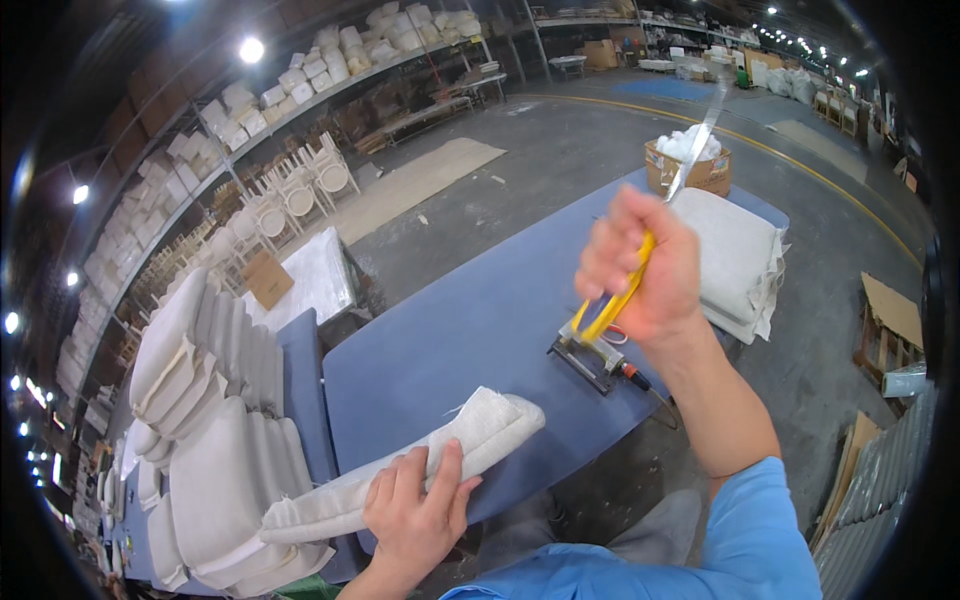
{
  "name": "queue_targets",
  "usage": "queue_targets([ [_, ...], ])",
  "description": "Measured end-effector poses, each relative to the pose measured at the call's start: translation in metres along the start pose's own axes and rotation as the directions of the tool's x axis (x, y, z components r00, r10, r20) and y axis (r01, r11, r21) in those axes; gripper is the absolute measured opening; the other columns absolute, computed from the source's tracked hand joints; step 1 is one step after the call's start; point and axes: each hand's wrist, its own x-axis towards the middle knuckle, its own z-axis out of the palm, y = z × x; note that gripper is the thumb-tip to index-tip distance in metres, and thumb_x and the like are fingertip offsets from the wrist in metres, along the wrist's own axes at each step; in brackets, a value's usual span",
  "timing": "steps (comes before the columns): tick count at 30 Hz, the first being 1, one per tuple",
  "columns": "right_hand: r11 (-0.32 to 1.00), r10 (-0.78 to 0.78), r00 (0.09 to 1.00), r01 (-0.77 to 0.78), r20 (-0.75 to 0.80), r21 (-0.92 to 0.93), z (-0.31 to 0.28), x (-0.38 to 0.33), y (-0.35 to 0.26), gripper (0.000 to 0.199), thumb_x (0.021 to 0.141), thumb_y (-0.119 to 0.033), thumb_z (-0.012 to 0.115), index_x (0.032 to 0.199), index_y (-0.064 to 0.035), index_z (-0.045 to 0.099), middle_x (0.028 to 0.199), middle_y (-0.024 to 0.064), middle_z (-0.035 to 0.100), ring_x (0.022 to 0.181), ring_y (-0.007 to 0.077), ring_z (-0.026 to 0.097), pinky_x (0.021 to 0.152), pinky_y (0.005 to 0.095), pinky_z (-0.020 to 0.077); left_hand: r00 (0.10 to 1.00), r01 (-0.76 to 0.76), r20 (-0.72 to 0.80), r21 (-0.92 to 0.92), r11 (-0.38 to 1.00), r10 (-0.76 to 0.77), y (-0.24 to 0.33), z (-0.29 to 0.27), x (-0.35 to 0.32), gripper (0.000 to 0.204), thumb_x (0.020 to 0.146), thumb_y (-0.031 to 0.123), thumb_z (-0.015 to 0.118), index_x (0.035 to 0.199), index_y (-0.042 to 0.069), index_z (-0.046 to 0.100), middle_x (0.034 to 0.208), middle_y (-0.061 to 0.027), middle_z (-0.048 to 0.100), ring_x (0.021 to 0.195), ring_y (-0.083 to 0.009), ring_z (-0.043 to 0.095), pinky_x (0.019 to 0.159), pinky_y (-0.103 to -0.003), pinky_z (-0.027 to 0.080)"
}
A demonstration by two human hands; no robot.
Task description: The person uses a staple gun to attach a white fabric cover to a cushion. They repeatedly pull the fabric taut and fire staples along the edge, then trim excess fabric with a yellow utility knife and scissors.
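Observation:
My right hand (655,270) is raised over the blue-topped table (450,330), closed round the yellow handle of a long-bladed knife (700,140). Its thin metal blade points up and away, slightly blurred. My left hand (412,510) grips a narrow, light-grey fabric-covered padded piece (490,430) at the near edge of the table, fingers across its top. That piece has frayed cloth edges; its left end reaches the stacked cushions (230,480). Below my right hand lies a staple gun (588,362) with an orange hose fitting, beside red-handled scissors (614,336).
A pile of light fabric (735,260) sits at the table's right end, near a cardboard box (700,172) with white stuffing. Further left, a plastic-covered table (310,270) carries a small carton (268,278). Chair frames (300,195) and loaded shelves stand behind.

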Motion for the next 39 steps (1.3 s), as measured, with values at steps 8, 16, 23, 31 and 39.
queue_targets([
  [8, 0.945, -0.328, 0.944, 0.328, 0.048, -0.004, -0.004, 0.002, 0.007, 0.046, 0.117, -0.032, 0.055, 0.075, -0.0151, 0.048, 0.06, 0.0022, 0.047, 0.053, 0.019, 0.052, 0.062, 0.0418, 0.0505, 0.999, 0.035, 0.032, -0.016, 0.999, -0.035, -0.018, 0.009, 0.036, 0.045, 0.091, 0.034, 0.088, 0.131, 0.014, 0.082, 0.106, -0.0113, 0.073, 0.085, -0.0306, 0.072, 0.076, -0.043, 0.056],
  [16, 0.861, -0.477, 0.866, 0.495, 0.152, -0.12, -0.034, 0.028, 0.093, 0.033, 0.109, -0.015, 0.052, 0.077, -0.0122, 0.05, 0.062, 0.0064, 0.051, 0.055, 0.0194, 0.051, 0.058, 0.0394, 0.048, 0.977, 0.17, 0.133, -0.032, 0.985, -0.164, -0.059, 0.023, 0.076, 0.035, 0.097, 0.036, 0.084, 0.124, 0.014, 0.082, 0.095, -0.0061, 0.075, 0.081, -0.0305, 0.074, 0.072, -0.044, 0.057],
  [23, 0.665, -0.711, 0.673, 0.738, 0.205, -0.116, -0.034, 0.043, 0.1, 0.035, 0.108, -0.018, 0.052, 0.075, -0.0106, 0.045, 0.063, 0.0064, 0.051, 0.055, 0.0209, 0.051, 0.06, 0.0422, 0.0492, 0.992, 0.122, 0.044, -0.049, 0.991, -0.12, -0.066, 0.034, 0.087, 0.033, 0.099, 0.037, 0.082, 0.123, 0.015, 0.083, 0.086, -0.0065, 0.071, 0.078, -0.031, 0.074, 0.07, -0.046, 0.056],
  [31, 0.528, -0.846, 0.513, 0.844, 0.149, 0.094, -0.001, 0.033, 0.061, 0.034, 0.109, -0.017, 0.051, 0.076, -0.0115, 0.046, 0.063, 0.0062, 0.051, 0.058, 0.02, 0.052, 0.061, 0.0423, 0.0502, 0.983, 0.161, 0.093, -0.036, 0.986, -0.157, -0.088, 0.039, 0.094, 0.031, 0.101, 0.036, 0.079, 0.122, 0.014, 0.083, 0.086, -0.0095, 0.071, 0.077, -0.0343, 0.074, 0.07, -0.047, 0.056],
  [39, 0.607, -0.775, 0.587, 0.795, 0.235, 0.014, -0.029, 0.073, 0.129, 0.029, 0.109, -0.015, 0.052, 0.081, -0.0077, 0.053, 0.073, 0.0102, 0.06, 0.06, 0.0202, 0.054, 0.066, 0.042, 0.0522, 0.979, 0.18, 0.109, -0.037, 0.983, -0.175, -0.114, 0.059, 0.104, 0.027, 0.105, 0.039, 0.074, 0.112, 0.014, 0.08, 0.083, -0.0116, 0.072, 0.076, -0.0379, 0.075, 0.067, -0.052, 0.058],
])
